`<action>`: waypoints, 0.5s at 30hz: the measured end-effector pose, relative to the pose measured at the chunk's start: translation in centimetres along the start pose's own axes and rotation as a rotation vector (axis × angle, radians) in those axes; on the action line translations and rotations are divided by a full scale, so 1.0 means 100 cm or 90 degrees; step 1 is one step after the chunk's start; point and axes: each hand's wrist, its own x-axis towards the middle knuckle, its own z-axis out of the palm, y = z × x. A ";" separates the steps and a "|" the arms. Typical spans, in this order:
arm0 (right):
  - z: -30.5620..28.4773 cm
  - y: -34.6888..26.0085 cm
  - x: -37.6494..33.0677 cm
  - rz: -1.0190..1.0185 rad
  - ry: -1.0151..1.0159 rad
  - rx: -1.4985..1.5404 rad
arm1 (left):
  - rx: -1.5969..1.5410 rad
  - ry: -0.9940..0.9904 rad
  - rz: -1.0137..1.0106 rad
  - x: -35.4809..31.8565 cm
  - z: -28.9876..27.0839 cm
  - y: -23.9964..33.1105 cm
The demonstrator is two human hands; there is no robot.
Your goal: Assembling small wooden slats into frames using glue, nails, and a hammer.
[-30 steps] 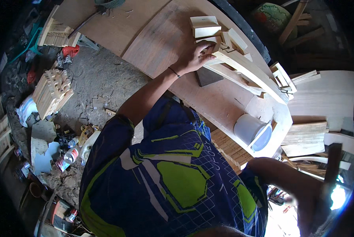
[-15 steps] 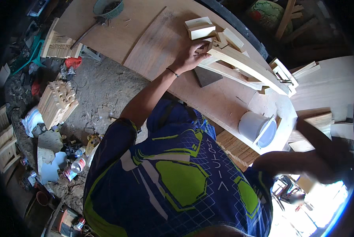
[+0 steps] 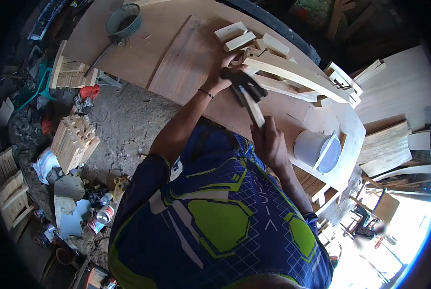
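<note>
A long pale wooden frame (image 3: 297,72), with two slightly curved rails, lies on the workbench. At its near-left end my left hand (image 3: 218,79) grips the wood, fingers and thumb closed round the end, partly hidden by the hammer. A small nail (image 3: 262,51) seems to stick up from that end. My right hand (image 3: 270,144) is wrapped round the wooden handle of a hammer (image 3: 251,107). The hammer's dark head is slightly blurred and overlaps my left hand in the view, just short of the frame's end; whether it touches anything I cannot tell.
Several short wood blocks (image 3: 237,36) lie beyond the frame's end. A white bucket (image 3: 309,148) stands at the bench's right, a green basket (image 3: 124,21) at its far left. Stacked notched wood pieces (image 3: 73,142) and litter with a plastic bottle (image 3: 105,213) cover the floor on the left.
My right hand has come from a blurred, raised position at the far right down to the middle, bringing the hammer near the frame's end. My left hand stays on the frame.
</note>
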 end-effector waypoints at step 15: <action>-0.277 0.102 -0.099 -0.328 0.285 -0.198 | 0.144 0.026 0.098 0.004 -0.001 -0.031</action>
